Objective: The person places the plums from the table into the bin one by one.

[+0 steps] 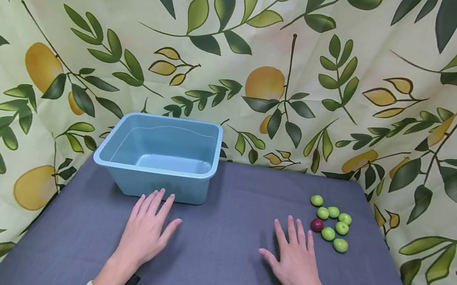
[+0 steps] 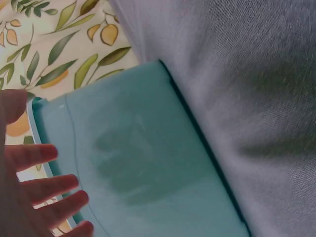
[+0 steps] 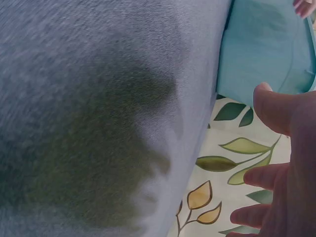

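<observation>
My left hand (image 1: 145,232) hovers palm down with straight, spread fingers just in front of a light blue plastic tub (image 1: 171,186). In the left wrist view, its fingers (image 2: 49,187) appear before the tub's side wall, where a hand shadow falls. The tub looks to hold nothing. My right hand (image 1: 294,259) is held above the cloth, fingers straight and thumb out, holding nothing. To its upper right lie several small round green fruits (image 1: 342,227), with one dark red fruit (image 1: 316,224) among them. The right hand stays a little apart from these fruits.
A dark blue-grey cloth (image 1: 222,262) covers the table. Behind and on both sides hangs a pale curtain (image 1: 221,76) printed with leaves and orange fruit. The tub stands at the back left, close to the curtain.
</observation>
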Demonstrator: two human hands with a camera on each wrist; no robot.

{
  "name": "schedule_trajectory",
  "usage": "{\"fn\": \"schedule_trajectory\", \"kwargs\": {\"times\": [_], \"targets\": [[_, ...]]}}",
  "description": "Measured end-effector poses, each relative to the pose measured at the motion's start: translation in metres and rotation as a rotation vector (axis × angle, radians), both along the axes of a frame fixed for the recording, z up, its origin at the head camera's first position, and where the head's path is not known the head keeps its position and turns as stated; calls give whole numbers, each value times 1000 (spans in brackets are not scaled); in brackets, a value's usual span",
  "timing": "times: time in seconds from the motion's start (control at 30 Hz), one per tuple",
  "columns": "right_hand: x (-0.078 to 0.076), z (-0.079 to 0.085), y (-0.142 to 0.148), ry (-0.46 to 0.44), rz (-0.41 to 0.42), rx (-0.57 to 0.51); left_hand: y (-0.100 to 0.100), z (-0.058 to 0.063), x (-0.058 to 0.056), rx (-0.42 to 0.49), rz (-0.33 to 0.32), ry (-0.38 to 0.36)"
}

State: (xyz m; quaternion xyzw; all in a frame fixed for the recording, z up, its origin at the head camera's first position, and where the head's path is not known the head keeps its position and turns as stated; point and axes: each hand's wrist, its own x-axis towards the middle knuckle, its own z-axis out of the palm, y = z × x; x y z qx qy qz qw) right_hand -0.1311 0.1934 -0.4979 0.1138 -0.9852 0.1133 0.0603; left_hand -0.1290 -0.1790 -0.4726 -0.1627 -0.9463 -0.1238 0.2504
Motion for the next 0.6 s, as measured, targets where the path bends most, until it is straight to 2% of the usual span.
{"fn": "schedule_trajectory", "kwargs": {"times": [0.27,0.6], "targets": [[0,0,9,2,-7,9,-5,7,-10,39,-73,199],[-8,4,29,36,0,44,-16,24,-26,55,-78,300]]}}
